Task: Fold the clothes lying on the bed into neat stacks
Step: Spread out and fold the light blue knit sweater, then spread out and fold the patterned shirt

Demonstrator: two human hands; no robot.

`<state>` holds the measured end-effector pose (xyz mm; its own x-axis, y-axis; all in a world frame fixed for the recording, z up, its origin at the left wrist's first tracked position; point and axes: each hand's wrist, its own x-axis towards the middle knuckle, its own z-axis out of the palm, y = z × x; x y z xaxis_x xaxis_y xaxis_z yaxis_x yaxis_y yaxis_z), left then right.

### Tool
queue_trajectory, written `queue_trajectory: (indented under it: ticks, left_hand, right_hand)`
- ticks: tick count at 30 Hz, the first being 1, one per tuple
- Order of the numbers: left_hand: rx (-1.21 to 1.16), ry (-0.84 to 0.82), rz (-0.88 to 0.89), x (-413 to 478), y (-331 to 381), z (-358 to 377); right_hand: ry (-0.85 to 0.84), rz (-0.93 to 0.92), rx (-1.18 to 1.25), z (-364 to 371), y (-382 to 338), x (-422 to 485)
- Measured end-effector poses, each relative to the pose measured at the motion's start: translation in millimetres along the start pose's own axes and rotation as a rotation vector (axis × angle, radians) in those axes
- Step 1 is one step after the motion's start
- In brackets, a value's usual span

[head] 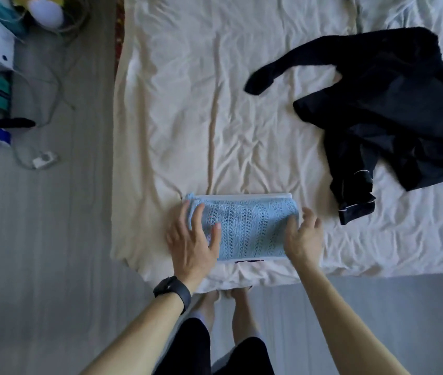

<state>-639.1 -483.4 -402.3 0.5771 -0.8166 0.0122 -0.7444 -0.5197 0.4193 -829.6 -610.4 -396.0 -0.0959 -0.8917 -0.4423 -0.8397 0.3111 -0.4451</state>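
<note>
Ahead of both hands a wide stretch of wrinkled sheet (188,104) is left free to pass over. The gap between the left hand (192,239) and the right hand (303,236) is filled by the folded blue knit (250,228). Ahead and to the right of the right hand the way is blocked by a heap of black clothes (393,109) (one sleeve is stretched out leftward). Left of the left hand, past the bed's edge, open floor (66,239) is found, crossed farther off by a cable and plug (44,159).
</note>
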Motion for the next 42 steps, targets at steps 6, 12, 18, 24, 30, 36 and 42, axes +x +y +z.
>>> queue_trajectory:
  ticks: [6,12,18,24,30,36,42]
  left_hand:
    - [0.187,-0.254,0.376,-13.2,25.3,20.0]
    - [0.281,-0.32,0.283,4.5,-1.9,40.7]
    - [0.325,-0.336,0.208,5.8,-9.5,66.0]
    - [0.34,-0.332,0.204,7.7,-17.9,85.5]
    - [0.355,-0.366,0.2,9.2,-20.5,93.1]
    - [0.359,-0.441,0.124,9.3,1.1,59.4]
    - [0.376,-0.686,0.125,27.9,42.6,-21.8]
  right_hand:
    - [0.071,-0.732,-0.331,18.9,0.2,-37.6]
    - [-0.11,-0.735,-0.52,40.0,26.8,19.6]
    - [-0.124,-0.721,-0.51,65.7,43.4,41.6]
    - [-0.104,-0.747,-0.476,80.3,48.5,54.7]
    - [-0.151,-0.749,-0.489,84.0,50.1,58.4]
    - [-0.31,-0.606,-0.551,55.0,22.7,37.3]
    - [-0.573,-0.562,-0.736,-38.5,-45.2,13.9]
